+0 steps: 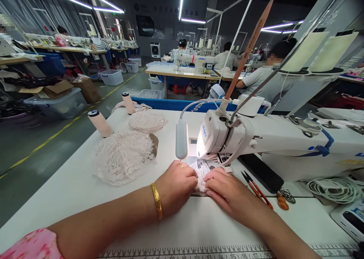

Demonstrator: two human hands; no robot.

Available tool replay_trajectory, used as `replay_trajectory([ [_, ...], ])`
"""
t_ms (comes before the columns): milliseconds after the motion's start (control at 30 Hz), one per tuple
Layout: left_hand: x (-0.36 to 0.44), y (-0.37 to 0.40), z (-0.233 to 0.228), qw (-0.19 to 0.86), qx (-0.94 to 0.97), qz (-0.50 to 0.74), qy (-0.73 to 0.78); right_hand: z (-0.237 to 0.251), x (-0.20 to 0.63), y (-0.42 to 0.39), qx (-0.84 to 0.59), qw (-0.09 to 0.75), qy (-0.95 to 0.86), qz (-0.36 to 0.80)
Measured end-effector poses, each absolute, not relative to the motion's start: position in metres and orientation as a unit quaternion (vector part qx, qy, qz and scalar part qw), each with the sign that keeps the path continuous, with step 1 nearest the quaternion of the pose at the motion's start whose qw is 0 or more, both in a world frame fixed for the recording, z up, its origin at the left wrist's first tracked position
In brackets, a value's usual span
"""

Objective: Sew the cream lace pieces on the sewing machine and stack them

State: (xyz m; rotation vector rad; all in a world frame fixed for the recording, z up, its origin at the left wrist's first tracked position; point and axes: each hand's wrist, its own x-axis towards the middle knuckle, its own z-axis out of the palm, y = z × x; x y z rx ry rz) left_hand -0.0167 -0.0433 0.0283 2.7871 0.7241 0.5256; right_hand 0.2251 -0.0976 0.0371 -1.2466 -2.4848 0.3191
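A piece of white lace [201,177] lies under the needle of the white sewing machine [214,132]. On its left side, my left hand [176,183] grips the edge with curled fingers. From the right, my right hand [224,187] pinches the lace with thumb and fingers. The lamp [182,140] on a bendy neck lights the needle area. Further left on the table lie a large heap of lace pieces [122,156] and a smaller lace pile [148,121]. My fingertips partly hide the lace.
Orange-handled thread snips [257,190] and a black phone [261,171] lie right of my right hand. Thread cones [101,124] stand at the table's left. A ruler strip [182,252] runs along the front edge. Co-workers sit at machines beyond, one person [267,77] at the right.
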Motion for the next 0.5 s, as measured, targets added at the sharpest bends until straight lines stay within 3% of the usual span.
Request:
replay_trajectory([
  [233, 0.001, -0.022, 0.022, 0.254, 0.868, 0.273, 0.328, 0.027, 0.217, -0.089, -0.513, 0.312, -0.796, 0.076],
  [500, 0.008, -0.015, 0.02, 0.269, 0.871, 0.25, 0.326, 0.02, 0.208, -0.084, -0.546, 0.426, -0.708, 0.138],
])
